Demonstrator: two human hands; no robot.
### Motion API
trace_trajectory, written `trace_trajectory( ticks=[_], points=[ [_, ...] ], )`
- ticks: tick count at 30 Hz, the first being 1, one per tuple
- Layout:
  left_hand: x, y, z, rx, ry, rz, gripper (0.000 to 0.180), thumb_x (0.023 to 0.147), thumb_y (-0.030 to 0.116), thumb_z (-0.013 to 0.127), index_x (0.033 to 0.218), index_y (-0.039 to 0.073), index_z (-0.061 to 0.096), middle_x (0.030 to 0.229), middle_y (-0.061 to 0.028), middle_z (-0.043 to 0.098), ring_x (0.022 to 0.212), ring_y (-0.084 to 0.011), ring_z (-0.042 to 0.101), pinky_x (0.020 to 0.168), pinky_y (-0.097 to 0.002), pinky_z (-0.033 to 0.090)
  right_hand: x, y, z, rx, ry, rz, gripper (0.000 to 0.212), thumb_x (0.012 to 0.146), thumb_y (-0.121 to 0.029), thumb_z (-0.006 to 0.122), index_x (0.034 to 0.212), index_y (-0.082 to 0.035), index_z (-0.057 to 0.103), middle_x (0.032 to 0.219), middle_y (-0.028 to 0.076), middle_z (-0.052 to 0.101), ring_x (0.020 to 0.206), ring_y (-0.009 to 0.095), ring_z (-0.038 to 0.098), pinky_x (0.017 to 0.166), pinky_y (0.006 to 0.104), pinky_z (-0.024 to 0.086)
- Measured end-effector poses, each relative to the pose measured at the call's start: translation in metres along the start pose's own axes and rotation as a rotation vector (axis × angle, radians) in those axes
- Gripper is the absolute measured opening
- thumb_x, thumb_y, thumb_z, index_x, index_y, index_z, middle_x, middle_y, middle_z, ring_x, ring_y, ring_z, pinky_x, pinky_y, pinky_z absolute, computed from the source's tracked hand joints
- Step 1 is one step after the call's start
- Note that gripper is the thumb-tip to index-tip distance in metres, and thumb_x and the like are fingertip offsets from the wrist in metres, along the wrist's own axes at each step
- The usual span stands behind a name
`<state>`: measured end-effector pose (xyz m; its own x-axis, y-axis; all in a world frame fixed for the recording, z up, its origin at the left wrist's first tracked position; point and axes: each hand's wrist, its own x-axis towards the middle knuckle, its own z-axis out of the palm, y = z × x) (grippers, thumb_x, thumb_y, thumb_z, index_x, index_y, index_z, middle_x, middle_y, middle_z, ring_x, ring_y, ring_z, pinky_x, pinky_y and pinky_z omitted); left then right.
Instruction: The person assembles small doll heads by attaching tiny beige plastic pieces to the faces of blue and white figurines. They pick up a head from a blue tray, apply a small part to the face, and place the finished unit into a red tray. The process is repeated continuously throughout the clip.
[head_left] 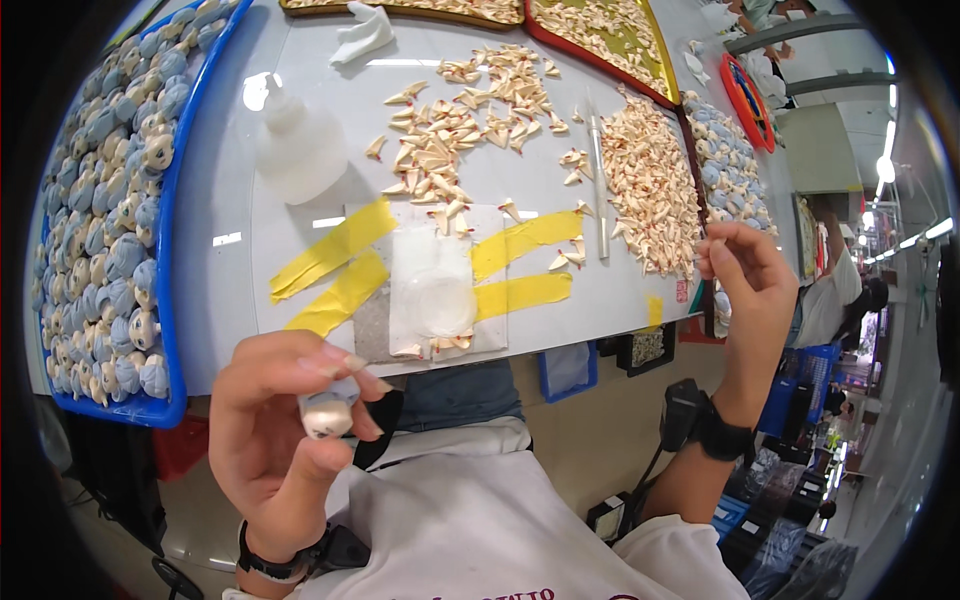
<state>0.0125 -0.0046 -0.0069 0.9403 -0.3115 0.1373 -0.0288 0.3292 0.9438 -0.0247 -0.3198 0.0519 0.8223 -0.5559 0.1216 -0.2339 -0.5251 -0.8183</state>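
My left hand [262, 425] is closed around a small doll head [328, 412], cream with a pale blue top, lifted in front of the table's near edge. Over at the right, my right hand [752, 275] has its thumb and fingertips pressed together; whatever they pinch is too small to make out. Those fingertips are beside a dense heap of small cream pointed pieces with red tips [645, 180]. Between the hands, a round translucent dish [440, 303] sits on a white sheet, with yellow tape strips [525, 245] on both sides.
A blue tray [172, 330] full of similar doll heads stands at the left. Behind the dish are a white squeeze bottle [300, 150], scattered cream pieces [435, 140] and a crumpled white cloth [362, 35]. A thin pen-like tool [600, 190] lies by the heap; red-rimmed trays [600, 60] line the back.
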Motion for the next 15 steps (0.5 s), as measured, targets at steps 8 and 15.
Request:
trace_trajectory(
  ticks=[8, 15],
  points=[
    [0.006, -0.001, -0.01, 0.101, -0.249, 0.1, 0.014, 0.08, 0.012, 0.066, 0.085, 0.002, 0.057, 0.096, -0.0138, 0.05, 0.091, -0.0284, 0.059, 0.07, -0.0308, 0.055, -0.008, -0.023, 0.031, 0.099, -0.301, -0.167, 0.013, 0.072, 0.009, 0.062, 0.084, 0.005, 0.064, 0.085, 0.009, 0.062, 0.078, 0.012, 0.058, 0.072, 0.0217, 0.045],
    [-0.002, -0.001, -0.021, -0.012, -0.111, 0.002, 0.04, 0.065, 0.01, 0.078, 0.096, -0.003, 0.057, 0.101, -0.0147, 0.049, 0.086, -0.021, 0.056, 0.07, -0.0264, 0.048, -0.021, -0.063, 0.081, 0.181, -0.373, -0.207, 0.01, 0.072, 0.008, 0.063, 0.082, 0.004, 0.059, 0.084, 0.009, 0.06, 0.079, 0.014, 0.059, 0.076, 0.0231, 0.046]
  ],
)
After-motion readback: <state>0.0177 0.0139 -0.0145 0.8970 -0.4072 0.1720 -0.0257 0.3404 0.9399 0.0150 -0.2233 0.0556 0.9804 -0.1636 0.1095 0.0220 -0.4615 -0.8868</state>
